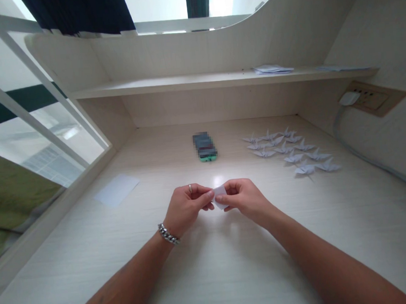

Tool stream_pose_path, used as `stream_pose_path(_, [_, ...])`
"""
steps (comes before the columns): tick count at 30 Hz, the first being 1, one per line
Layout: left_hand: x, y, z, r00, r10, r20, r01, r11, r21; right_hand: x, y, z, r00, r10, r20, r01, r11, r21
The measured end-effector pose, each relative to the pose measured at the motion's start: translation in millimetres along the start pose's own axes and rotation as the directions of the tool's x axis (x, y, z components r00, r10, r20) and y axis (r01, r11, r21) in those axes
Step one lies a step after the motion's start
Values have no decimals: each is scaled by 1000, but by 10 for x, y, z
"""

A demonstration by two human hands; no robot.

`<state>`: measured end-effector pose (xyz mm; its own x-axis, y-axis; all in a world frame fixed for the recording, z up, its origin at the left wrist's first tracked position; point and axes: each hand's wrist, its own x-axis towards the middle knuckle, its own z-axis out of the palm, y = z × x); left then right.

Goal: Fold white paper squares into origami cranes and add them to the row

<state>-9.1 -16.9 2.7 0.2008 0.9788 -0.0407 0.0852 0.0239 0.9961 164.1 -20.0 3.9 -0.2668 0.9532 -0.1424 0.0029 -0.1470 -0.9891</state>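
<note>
The left hand point(186, 209) and right hand point(243, 198) are together, their fingertips pinching a small folded paper point(220, 198) between them above the tabletop point(212, 273). Straight beyond the folded paper lies a blurred phone point(205, 147). Farther off to its right sit rows of paper cranes point(287, 151), and off to its left lies a flat paper sheet point(116, 190).

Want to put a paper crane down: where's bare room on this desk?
Bare pale wood-grain desk lies between the white paper sheet and the blurred teal-edged phone, and again below the left hand and right hand pinching a small white paper square. It is crowded at right, where white origami paper cranes sit in close rows.
</note>
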Motion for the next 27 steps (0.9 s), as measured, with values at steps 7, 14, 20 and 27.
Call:
stream_pose_path(7, [2,34,-79,997,-70,40,77,980,-184,6,10,-48,1000,31,7,-31,999,40])
stream_pose_path(14, [24,52,-41,1000,12,-1,-12,1000,28,20,30,-36,1000,24,19,-26,992,127])
stream_pose_path(20, [15,35,-61,1000,14,2,-14,1000,4,10,19,-19,997,31,65,-38,993,109])
stream_pose_path(27, [16,15,-97,998,-38,53,51,963,-263,15,35,-40,1000,10,13,-11,994,105])
